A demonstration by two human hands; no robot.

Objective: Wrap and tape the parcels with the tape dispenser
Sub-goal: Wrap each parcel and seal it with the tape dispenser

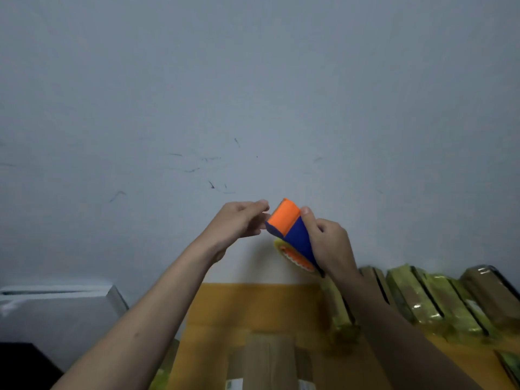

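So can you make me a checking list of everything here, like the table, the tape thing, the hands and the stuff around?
Surface: orange-brown table top.
Job's things: orange and blue tape dispenser held up; brown parcel near the bottom edge; taped parcels in a row on the right.
Clutter: nothing seen.
Hands: right hand grips the dispenser; left hand pinches at its front end; tape too blurred to see.
Cables: nothing seen.
Surroundings: scuffed grey wall; grey box at left.

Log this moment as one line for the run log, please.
right hand grips tape dispenser, raised before wall | left hand fingers at its orange end | taped parcels stacked right | brown parcel below
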